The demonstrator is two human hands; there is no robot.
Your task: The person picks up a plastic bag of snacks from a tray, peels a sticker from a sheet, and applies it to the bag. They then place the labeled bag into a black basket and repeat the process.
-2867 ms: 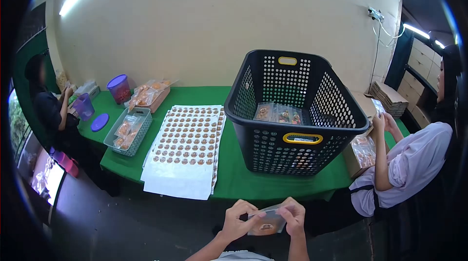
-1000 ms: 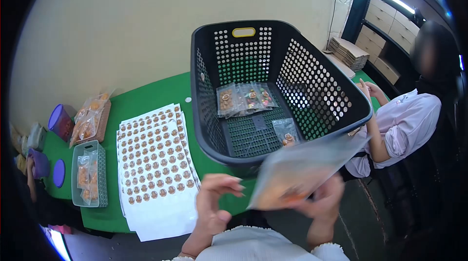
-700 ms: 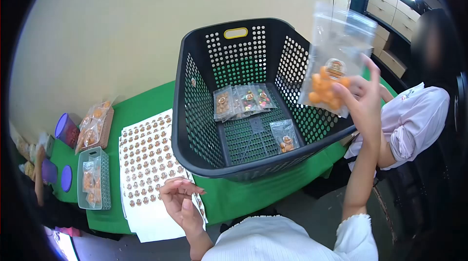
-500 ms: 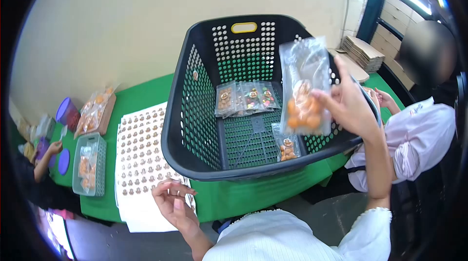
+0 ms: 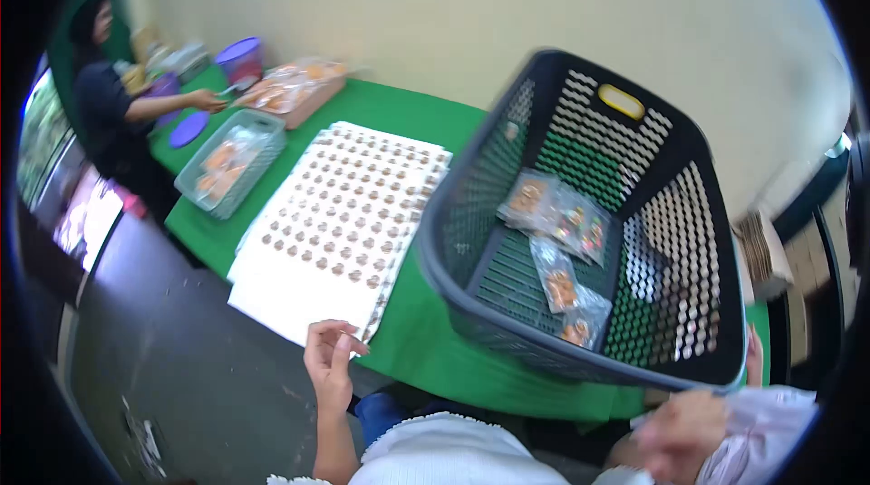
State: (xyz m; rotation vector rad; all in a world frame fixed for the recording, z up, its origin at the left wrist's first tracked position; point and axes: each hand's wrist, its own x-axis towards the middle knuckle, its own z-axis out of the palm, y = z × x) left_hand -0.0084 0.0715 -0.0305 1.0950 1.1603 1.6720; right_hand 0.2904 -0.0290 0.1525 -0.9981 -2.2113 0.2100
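Observation:
My left hand is beside the lower right corner of the sticker sheets, fingers curled and apart, with nothing in it. At the lower right, my right hand is smeared by motion near the front rim of the dark basket; its fingers cannot be made out. Inside the basket lie clear packets with brown pieces, packets with coloured sweets, a packet of orange-brown pieces and another packet near the front wall.
A green-covered table runs along the wall. On it stand a pale green plastic tray of packets, a box of packets, a purple tub and a purple lid. Co-workers are at the far left and lower right.
The view has turned left. The packet my right hand held is out of it, and another packet lies in the basket's front part. My right hand has dropped below the rim.

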